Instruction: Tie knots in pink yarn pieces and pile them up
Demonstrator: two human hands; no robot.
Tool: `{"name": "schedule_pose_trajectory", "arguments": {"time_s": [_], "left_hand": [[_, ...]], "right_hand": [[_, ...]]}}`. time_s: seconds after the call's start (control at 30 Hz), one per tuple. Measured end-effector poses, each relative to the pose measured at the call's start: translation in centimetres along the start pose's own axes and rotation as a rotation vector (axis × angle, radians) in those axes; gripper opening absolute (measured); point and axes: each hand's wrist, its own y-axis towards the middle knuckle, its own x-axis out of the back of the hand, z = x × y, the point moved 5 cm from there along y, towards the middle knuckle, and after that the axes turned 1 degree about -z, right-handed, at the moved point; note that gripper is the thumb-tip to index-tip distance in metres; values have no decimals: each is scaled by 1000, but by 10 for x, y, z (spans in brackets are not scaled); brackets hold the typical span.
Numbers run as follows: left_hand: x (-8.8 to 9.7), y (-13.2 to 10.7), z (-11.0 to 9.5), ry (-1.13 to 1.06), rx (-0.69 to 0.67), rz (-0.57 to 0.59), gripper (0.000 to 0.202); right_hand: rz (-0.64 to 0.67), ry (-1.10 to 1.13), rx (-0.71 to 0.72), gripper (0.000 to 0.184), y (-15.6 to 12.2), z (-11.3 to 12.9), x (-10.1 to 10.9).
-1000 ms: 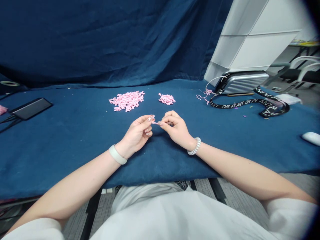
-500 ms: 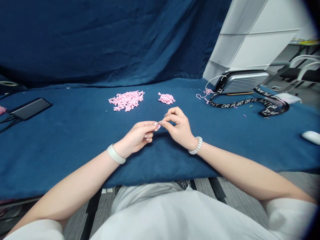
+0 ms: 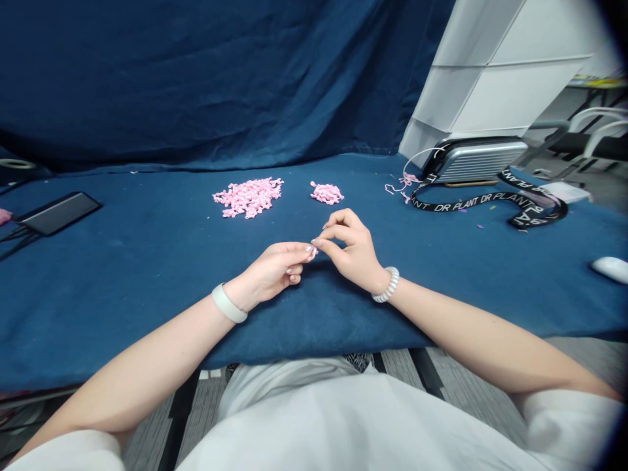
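Observation:
Between the fingertips of both hands is a small pink piece, mostly covered; it looks like soft cord or yarn, like the pieces piled beyond. My left hand pinches it between thumb and forefinger, the other fingers curled under. My right hand meets it from the right, thumb and forefinger pressed together at its upper end. Farther back on the cloth lie a wide pile of pink pieces and, to its right, a smaller pink pile.
Blue cloth covers the table. On the left lies a dark flat device with cables. A silver ribbed case and a black lettered lanyard are at the back right, a white mouse at the right edge.
My left fingertips have shifted slightly right and down, and less of the pink piece shows. My right hand is almost where it was. Both piles look the same.

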Motion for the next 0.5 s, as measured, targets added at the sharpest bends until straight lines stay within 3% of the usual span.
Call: {"name": "schedule_pose_trajectory", "arguments": {"time_s": [0.3, 0.5], "left_hand": [[5, 1, -2, 319, -91, 1, 25], [1, 0, -2, 239, -105, -33, 19]], "right_hand": [[223, 150, -116, 31, 1, -7, -7], [409, 387, -487, 51, -2, -17, -20]]}}
